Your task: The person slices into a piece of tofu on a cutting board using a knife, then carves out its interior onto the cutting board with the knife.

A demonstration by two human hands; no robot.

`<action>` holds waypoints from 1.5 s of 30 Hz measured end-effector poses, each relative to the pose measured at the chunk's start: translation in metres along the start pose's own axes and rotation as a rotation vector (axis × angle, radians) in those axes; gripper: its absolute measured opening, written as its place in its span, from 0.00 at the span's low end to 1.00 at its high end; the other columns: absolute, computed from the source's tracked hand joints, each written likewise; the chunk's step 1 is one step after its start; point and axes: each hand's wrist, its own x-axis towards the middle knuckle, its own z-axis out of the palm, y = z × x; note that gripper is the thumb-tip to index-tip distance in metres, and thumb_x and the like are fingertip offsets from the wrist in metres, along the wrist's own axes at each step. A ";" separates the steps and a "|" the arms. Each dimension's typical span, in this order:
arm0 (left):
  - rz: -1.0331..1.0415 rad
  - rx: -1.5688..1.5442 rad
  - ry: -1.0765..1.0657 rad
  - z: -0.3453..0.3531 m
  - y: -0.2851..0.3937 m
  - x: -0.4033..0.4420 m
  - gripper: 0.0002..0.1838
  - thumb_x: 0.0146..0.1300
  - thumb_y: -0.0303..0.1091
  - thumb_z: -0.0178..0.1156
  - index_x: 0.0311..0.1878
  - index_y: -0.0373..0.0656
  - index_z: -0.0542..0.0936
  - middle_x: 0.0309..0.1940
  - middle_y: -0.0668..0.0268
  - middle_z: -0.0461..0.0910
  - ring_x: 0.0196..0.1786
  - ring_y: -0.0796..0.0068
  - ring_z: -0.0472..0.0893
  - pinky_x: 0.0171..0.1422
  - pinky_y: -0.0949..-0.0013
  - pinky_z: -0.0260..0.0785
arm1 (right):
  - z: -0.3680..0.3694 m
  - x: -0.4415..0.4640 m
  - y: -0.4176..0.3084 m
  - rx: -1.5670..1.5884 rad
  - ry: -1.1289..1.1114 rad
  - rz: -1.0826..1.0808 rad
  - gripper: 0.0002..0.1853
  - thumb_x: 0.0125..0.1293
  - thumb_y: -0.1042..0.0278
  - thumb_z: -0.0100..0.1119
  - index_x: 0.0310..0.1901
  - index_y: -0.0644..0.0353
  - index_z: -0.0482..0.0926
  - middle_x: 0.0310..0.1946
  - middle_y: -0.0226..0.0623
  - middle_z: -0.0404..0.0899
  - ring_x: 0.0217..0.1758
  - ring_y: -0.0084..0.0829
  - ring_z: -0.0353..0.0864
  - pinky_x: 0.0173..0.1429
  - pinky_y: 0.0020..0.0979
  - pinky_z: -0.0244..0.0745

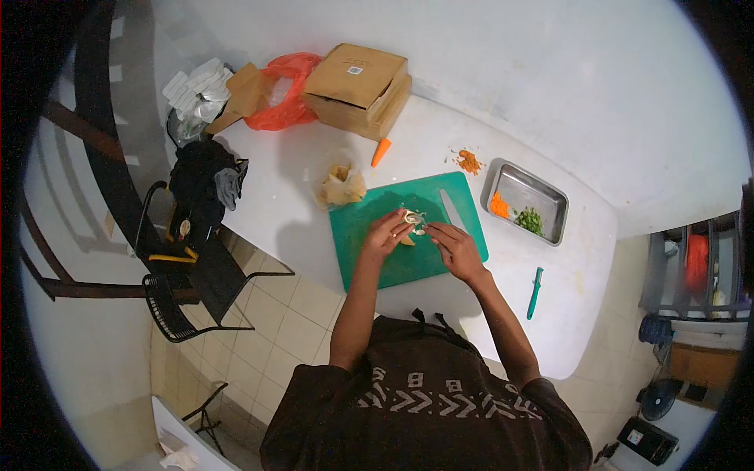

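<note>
My left hand (383,235) is closed round a small tan piece with a pale inside (411,217), which looks like fried tofu. Close by on the right, my right hand (455,248) has its fingers pinched together near that piece; what they hold is too small to make out. Both hands are above a green cutting board (365,271). On the board, a tan piece (407,241) and whitish crumbs lie beneath the hands. A knife (451,209) rests toward the board's right side, its handle end partly hidden by my right hand.
A clear bag of tan pieces (343,185) touches the board's far left corner. Beyond are a carrot (381,152), orange peelings (469,162) and cardboard boxes (357,78). To the right are a metal tray (556,206) with chopped carrot and greens, and a green peeler (536,293).
</note>
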 end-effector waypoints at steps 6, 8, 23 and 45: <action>0.056 -0.011 0.057 0.001 -0.006 0.005 0.11 0.70 0.31 0.63 0.51 0.36 0.79 0.49 0.59 0.82 0.55 0.63 0.83 0.64 0.59 0.78 | 0.006 -0.005 -0.006 0.107 0.075 0.115 0.15 0.69 0.74 0.55 0.56 0.59 0.80 0.52 0.46 0.82 0.52 0.48 0.83 0.57 0.41 0.78; 0.056 0.021 0.070 0.004 -0.007 0.004 0.12 0.70 0.33 0.63 0.52 0.38 0.79 0.50 0.61 0.82 0.56 0.65 0.81 0.67 0.60 0.75 | 0.010 -0.005 -0.006 0.167 0.106 0.184 0.14 0.71 0.73 0.53 0.56 0.60 0.80 0.51 0.47 0.82 0.51 0.48 0.83 0.56 0.40 0.78; 0.259 0.210 0.241 0.012 -0.025 0.005 0.17 0.66 0.31 0.67 0.55 0.36 0.80 0.49 0.63 0.83 0.48 0.73 0.84 0.51 0.71 0.80 | 0.034 -0.022 0.031 1.067 0.143 1.000 0.22 0.77 0.51 0.47 0.58 0.59 0.77 0.51 0.34 0.84 0.50 0.27 0.83 0.48 0.30 0.74; 0.146 -0.078 0.231 -0.038 -0.027 0.018 0.13 0.70 0.39 0.63 0.51 0.44 0.77 0.49 0.65 0.80 0.54 0.70 0.79 0.65 0.65 0.74 | 0.091 -0.065 0.054 -0.237 0.206 0.269 0.20 0.65 0.75 0.59 0.59 0.54 0.77 0.56 0.37 0.81 0.56 0.42 0.79 0.56 0.44 0.73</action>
